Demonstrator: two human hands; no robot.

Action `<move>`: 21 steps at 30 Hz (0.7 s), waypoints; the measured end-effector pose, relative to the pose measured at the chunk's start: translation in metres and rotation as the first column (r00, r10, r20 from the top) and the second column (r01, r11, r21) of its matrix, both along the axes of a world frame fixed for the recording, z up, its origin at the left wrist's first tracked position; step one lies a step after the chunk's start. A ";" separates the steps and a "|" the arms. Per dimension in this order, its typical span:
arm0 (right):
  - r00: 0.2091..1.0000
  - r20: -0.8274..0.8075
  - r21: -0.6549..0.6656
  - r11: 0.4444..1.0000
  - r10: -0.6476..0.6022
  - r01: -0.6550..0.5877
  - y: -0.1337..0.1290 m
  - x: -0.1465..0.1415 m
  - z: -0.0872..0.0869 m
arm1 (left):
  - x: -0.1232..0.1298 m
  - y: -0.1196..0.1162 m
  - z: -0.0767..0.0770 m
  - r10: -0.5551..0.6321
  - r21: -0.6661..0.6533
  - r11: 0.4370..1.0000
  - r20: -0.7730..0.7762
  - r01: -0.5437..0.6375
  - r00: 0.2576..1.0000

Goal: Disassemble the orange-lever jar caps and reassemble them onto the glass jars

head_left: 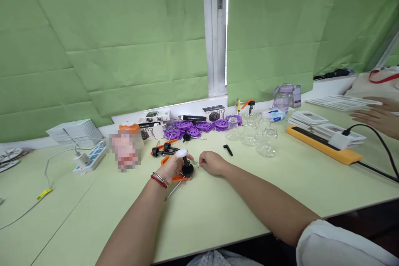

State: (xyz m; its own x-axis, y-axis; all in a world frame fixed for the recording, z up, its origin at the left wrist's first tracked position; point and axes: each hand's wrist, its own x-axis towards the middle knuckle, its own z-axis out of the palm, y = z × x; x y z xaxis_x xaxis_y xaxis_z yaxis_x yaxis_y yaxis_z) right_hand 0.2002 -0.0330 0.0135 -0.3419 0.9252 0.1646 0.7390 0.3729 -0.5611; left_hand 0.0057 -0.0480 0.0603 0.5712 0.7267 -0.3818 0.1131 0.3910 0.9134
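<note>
My left hand (174,167), with a white cover on its thumb, is closed around a black part with a round base (187,169). An orange piece (178,178) and a thin metal rod (173,191) show beneath that hand. Just to the right, my right hand (212,163) pinches a small shiny metal piece (197,164) beside the black part. Behind my left hand lie black and orange parts (168,148). A short black piece (228,150) lies on the table to the right of them.
Purple rings (203,126) and small boxes (214,113) line the back. Clear glass vessels (266,149) stand right of centre. An orange power strip (324,145) lies at right, a white one (90,160) at left. Another person's hands (377,114) rest near white cards.
</note>
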 end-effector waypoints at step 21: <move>0.570 -0.820 -0.204 0.904 0.053 -0.376 -0.019 -0.008 0.025 | 0.013 -0.007 -0.005 -0.111 -0.001 0.994 -0.027 0.111 0.993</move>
